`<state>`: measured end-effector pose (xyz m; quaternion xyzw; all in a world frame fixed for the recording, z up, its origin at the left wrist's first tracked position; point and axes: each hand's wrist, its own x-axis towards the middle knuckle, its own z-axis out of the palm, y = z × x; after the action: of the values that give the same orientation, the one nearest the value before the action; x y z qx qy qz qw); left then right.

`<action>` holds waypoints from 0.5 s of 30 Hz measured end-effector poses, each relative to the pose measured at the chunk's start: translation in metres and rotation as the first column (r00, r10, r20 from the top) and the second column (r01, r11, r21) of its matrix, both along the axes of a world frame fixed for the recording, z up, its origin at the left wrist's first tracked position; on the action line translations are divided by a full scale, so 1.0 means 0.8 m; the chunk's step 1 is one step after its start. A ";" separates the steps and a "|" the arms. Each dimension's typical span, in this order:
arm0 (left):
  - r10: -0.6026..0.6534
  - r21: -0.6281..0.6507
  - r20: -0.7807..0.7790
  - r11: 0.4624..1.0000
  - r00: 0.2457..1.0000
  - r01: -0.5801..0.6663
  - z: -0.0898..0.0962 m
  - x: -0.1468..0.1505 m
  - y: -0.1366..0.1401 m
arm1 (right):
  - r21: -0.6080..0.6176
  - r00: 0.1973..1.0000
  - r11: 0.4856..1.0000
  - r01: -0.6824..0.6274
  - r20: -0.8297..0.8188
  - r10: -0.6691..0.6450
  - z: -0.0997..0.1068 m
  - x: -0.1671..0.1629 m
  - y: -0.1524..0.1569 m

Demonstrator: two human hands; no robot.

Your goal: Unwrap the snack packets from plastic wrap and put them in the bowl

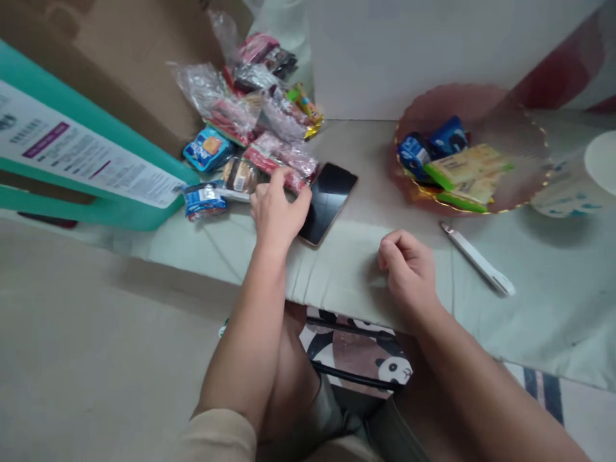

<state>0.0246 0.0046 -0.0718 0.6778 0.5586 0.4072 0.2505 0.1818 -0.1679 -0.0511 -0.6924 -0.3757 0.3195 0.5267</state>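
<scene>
My left hand is at the near edge of a pile of wrapped snacks, thumb and index finger around the end of a red snack packet. Other fingers are partly hidden. A dark phone lies just right of that hand. To its left are a brown-and-clear biscuit packet, a blue snack packet and another blue packet with a biscuit picture. My right hand rests on the cloth, curled into a loose fist with nothing visible in it.
A pink gold-rimmed bowl holds blue and yellow-green packets. Before it lies a white slim tool; a paper cup lies at right. A green container with a label and a cardboard box stand at left. Clear-wrapped snacks fill the back.
</scene>
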 end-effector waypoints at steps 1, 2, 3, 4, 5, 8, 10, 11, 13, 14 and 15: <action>-0.024 -0.034 -0.001 0.999 1.000 0.024 -0.003 -0.005 0.006 | -0.009 1.000 1.000 -0.007 0.024 0.007 -0.001 -0.004 0.001; -0.056 -0.086 0.013 0.995 0.998 0.057 -0.004 -0.008 0.011 | -0.016 0.999 1.000 -0.014 0.041 0.014 -0.001 -0.007 0.002; -0.088 -0.140 0.043 0.986 0.995 0.093 -0.004 -0.010 0.015 | -0.019 0.999 1.000 -0.020 0.050 0.021 -0.001 -0.010 0.003; -0.110 -0.192 0.091 0.973 0.990 0.126 -0.002 -0.010 0.017 | -0.022 0.998 0.999 -0.027 0.052 0.028 -0.001 -0.012 0.003; -0.115 -0.237 0.155 0.960 0.981 0.151 0.001 -0.009 0.019 | -0.025 0.998 0.999 -0.034 0.052 0.035 -0.001 -0.015 0.003; -0.070 -0.299 0.356 0.936 0.932 0.185 0.011 -0.001 0.018 | -0.042 0.996 0.998 -0.055 0.074 0.058 -0.002 -0.019 0.002; -0.057 -0.254 0.433 0.950 0.900 0.183 0.017 0.004 0.012 | -0.052 0.991 0.996 -0.079 0.106 0.084 -0.003 -0.021 0.000; -0.060 -0.215 0.459 0.961 0.886 0.177 0.020 0.006 0.009 | -0.052 0.988 0.995 -0.091 0.121 0.096 -0.004 -0.021 -0.001; -0.047 -0.151 0.498 0.979 0.866 0.140 0.025 0.007 0.000 | -0.046 0.982 0.992 -0.114 0.145 0.119 -0.004 -0.019 -0.004; -0.031 -0.134 0.506 0.984 0.862 0.114 0.027 0.007 -0.005 | -0.042 0.980 0.992 -0.121 0.152 0.126 -0.005 -0.018 -0.005; -0.018 -0.123 0.503 0.988 0.864 0.093 0.029 0.007 -0.009 | -0.039 0.979 0.991 -0.127 0.158 0.132 -0.005 -0.016 -0.008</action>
<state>0.0300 -0.0030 -0.0487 0.5454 0.4826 0.5203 0.4460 0.1691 -0.1740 -0.0553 -0.6975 -0.4564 0.3017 0.4628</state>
